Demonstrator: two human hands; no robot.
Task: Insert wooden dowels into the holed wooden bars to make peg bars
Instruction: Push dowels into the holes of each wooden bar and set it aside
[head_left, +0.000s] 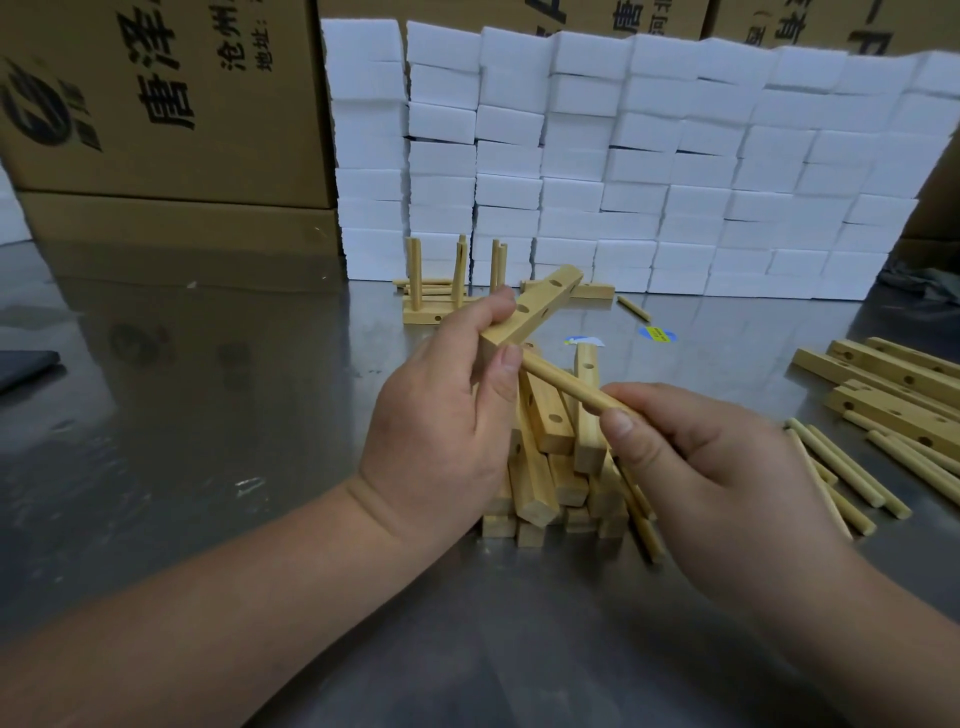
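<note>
The bar (535, 312) was gripped at its near end by the left hand (441, 415), its far end tilted up and away. The right hand (727, 467) pinched the dowel (561, 382), whose tip met the left thumb just under the bar. Below both hands a pile (550, 467) of bars lay on the counter (208, 415). A peg bar (431, 306) stood beyond the left hand, and loose dowels (852, 467) lay right of the right hand.
</note>
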